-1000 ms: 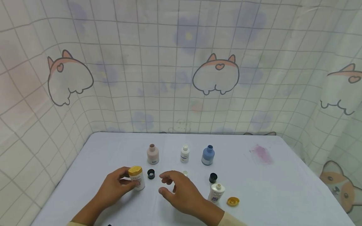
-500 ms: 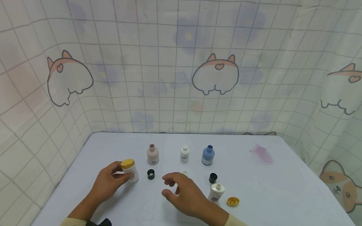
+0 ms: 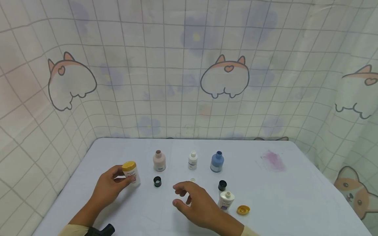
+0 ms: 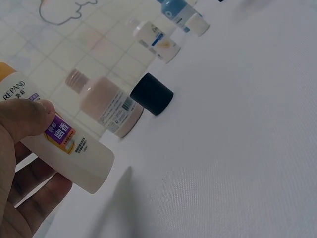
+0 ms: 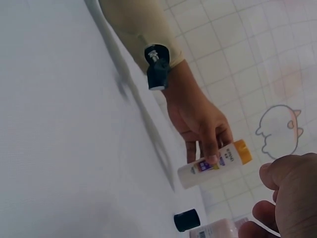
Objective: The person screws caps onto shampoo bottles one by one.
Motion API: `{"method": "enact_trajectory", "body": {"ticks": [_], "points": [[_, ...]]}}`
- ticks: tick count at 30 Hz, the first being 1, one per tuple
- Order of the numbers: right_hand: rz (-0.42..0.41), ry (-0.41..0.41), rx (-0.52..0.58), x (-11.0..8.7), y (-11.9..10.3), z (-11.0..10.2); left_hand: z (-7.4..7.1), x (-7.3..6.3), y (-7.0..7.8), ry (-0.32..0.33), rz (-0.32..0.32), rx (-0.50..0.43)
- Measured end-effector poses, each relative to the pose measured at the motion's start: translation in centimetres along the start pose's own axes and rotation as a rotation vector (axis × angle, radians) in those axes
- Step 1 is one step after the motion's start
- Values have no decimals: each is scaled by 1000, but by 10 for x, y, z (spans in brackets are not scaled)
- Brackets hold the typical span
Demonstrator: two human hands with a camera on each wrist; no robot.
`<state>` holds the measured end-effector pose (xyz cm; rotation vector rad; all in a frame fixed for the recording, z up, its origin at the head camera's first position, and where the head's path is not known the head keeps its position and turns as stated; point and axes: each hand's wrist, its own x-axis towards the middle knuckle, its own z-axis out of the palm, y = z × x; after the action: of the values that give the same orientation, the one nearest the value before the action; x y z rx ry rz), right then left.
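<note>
Left hand pinches yellow-capped bottle, right hand loosely spread; low swing right could topple pink bottle.

Hanging fabric, gridded and printed with cartoon dogs, closes in a white bench on three sides, booth-fashion; whether home or workplace is unclear.

Pale gridded cloth – printed with cartoon dogs – hangs around a white table with a pinkish stain.
</note>
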<state>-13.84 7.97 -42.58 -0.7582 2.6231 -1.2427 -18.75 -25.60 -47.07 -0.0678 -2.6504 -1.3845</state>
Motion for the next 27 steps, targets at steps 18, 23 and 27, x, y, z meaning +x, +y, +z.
{"method": "enact_trajectory", "body": {"ticks": [18,23,27], "points": [[22,-35,9,-7,2,-2,-8,6,-8,45,2,36],[14,-34,14,-8,3,-3,-10,7,-14,56,-26,51],[-8,-26,21,-11,5,-3,-11,8,-17,65,-21,60]]}}
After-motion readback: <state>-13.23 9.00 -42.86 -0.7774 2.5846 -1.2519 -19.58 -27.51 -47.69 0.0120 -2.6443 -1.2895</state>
